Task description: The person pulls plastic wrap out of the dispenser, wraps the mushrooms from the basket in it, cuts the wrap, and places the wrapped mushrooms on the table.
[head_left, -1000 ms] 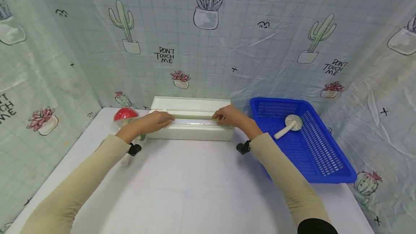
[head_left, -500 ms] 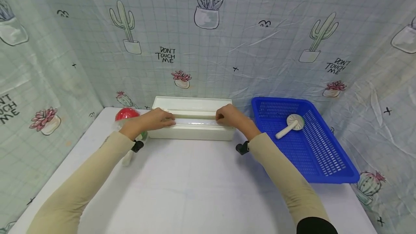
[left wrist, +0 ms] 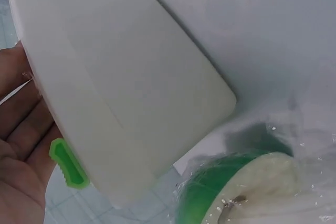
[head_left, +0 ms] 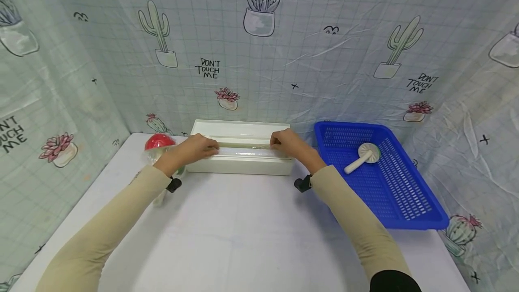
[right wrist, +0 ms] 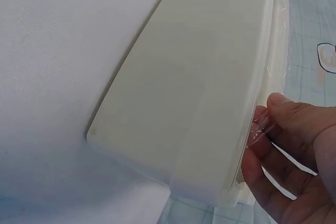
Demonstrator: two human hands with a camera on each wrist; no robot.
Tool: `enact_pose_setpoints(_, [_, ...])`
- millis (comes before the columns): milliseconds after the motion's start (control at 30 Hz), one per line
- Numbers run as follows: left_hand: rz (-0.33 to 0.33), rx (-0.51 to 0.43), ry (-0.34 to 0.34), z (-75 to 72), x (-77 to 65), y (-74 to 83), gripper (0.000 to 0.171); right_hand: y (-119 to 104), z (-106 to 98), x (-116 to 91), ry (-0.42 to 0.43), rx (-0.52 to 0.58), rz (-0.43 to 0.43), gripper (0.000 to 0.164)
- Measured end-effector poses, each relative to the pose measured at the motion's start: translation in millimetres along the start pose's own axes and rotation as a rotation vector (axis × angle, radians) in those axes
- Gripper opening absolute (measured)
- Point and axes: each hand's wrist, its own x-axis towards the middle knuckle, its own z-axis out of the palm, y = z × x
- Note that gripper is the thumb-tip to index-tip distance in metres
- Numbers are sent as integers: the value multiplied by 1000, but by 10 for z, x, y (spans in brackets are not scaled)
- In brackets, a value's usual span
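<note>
A long white cling film dispenser (head_left: 239, 166) lies on the table with its lid (head_left: 239, 128) raised at the back. Clear cling film (right wrist: 258, 129) runs along its opening. My right hand (head_left: 289, 143) pinches the film's edge between thumb and fingers near the right end. At the left end, my left hand (head_left: 194, 150) holds the film at the box's rim, its fingertips partly hidden behind the box in the left wrist view. A green slider (left wrist: 70, 163) sticks out at the box's end, close to the left palm.
Left of the box stands a red-topped object in clear wrap (head_left: 159, 142), partly behind my left forearm. A green and cream wrapped object (left wrist: 236, 187) shows near the left wrist. A blue basket (head_left: 409, 172) at right holds a white round-headed object with a handle (head_left: 366, 153).
My right hand has shifted slightly right along the opening, and my left hand has risen a little at its end. The box stays in place with its lid up.
</note>
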Motion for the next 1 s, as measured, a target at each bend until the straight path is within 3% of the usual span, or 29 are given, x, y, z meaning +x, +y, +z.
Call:
enact_pose_setpoints(300, [-27, 61, 171, 116, -1, 27, 8, -44, -62, -27, 47, 5, -21, 6])
enact_pose_setpoints(567, [-110, 5, 250, 97, -32, 86, 7, -89, -155, -82, 40, 95, 1, 9])
enact_pose_setpoints(800, [-37, -110, 305, 1, -41, 101, 8, -84, -252, -142, 37, 173, 18, 9])
enact_pose_setpoints(1000, [9, -180, 278, -141, -77, 157, 11, -119, -349, -199, 12, 226, 37, 10])
